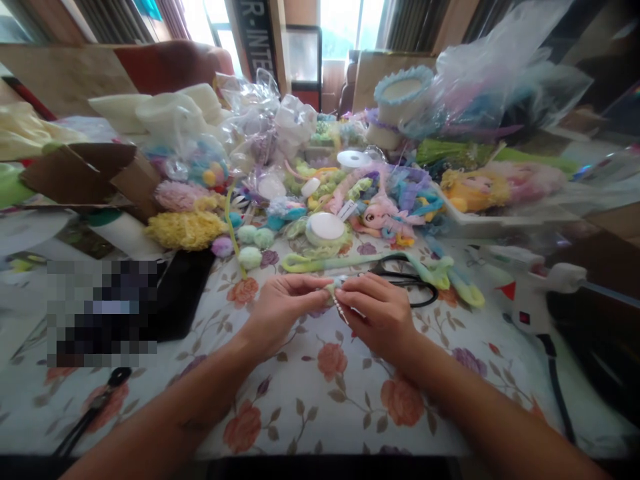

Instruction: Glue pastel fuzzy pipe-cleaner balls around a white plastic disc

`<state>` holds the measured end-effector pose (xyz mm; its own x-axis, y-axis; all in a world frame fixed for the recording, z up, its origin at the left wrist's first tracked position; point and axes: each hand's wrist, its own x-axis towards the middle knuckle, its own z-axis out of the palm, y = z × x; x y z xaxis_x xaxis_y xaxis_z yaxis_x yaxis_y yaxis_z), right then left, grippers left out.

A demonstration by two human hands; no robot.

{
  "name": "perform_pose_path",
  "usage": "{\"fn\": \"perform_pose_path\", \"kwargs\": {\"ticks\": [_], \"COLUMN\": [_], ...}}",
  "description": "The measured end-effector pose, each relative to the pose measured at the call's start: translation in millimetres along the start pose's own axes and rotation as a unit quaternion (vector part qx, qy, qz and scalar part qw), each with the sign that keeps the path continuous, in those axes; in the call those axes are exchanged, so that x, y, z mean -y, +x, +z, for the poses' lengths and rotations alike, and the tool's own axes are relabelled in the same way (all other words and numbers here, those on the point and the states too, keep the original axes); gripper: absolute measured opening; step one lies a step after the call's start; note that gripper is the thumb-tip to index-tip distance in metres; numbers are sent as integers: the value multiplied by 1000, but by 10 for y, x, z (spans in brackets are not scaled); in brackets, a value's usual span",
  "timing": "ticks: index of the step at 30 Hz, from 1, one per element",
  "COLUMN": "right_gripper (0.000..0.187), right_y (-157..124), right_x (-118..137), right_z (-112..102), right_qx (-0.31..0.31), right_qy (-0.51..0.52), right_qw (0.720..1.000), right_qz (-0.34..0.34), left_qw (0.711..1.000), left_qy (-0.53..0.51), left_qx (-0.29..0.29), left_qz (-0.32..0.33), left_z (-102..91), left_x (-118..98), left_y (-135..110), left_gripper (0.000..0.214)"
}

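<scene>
Left hand: my left hand (pixel 280 307) is closed to a narrow pinch, thumb and fingertips gripping one end of a small fuzzy piece (pixel 334 287).
Right hand: my right hand (pixel 380 313) pinches the other end just as tightly, so the fingertips of both hands almost meet.
Fuzzy piece: pale, soft and very small, held just above the counter (pixel 320 400) and right in front of me; a thin pale end sticks down from it.
Why held so: I judge that something this small and limp needs both hands close together to stay steady.
Just behind: black-handled scissors (pixel 415 283) and long green stems (pixel 350 261) lie within easy reach.
Further back: a white disc (pixel 325 227), a pink doll (pixel 380 217), a yellow pompom (pixel 185 230) and crowded bags of fluffy craft stuff.
Sides: a black pouch (pixel 180 293) on my left; on my right a white tool (pixel 530 287) with a black cord (pixel 557 380).
In the way: nothing lies between my hands and me; the clutter starts behind them.
</scene>
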<state>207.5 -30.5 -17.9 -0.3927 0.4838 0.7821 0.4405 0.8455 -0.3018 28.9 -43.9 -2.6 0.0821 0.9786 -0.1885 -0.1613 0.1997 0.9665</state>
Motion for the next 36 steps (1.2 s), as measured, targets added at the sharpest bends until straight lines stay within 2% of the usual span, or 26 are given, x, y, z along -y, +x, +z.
{"fn": "perform_pose_path", "kwargs": {"ticks": [3,7,11,15,21,28,32,36], "right_gripper": [17,16,12,11,12,17,12,17], "right_y": [-20,-19,6,29,45,33,51,81], "right_x": [-1,3,11,6,13,54,22,26], "right_z": [33,49,17,-14,-8,24,11,-41], "right_qx": [21,11,-14,-28,-33,-12,-9,-68], "right_qy": [-4,8,32,68,88,108,156,232], "right_qw": [1000,1000,996,993,993,987,971,913], "right_qz": [-3,15,81,96,66,117,182,328], "left_qw": [1000,1000,999,996,997,998,996,985], "left_qy": [15,18,3,14,34,37,43,97], "left_qx": [-15,-15,43,85,57,44,29,-18], "left_qz": [11,18,12,19,28,32,72,139], "left_z": [30,39,-11,-87,-89,-28,4,-26], "left_x": [22,28,-3,-24,-44,-33,-13,3], "left_y": [-10,2,38,74,52,18,46,67], "left_gripper": [21,18,22,31,23,20,25,31]}}
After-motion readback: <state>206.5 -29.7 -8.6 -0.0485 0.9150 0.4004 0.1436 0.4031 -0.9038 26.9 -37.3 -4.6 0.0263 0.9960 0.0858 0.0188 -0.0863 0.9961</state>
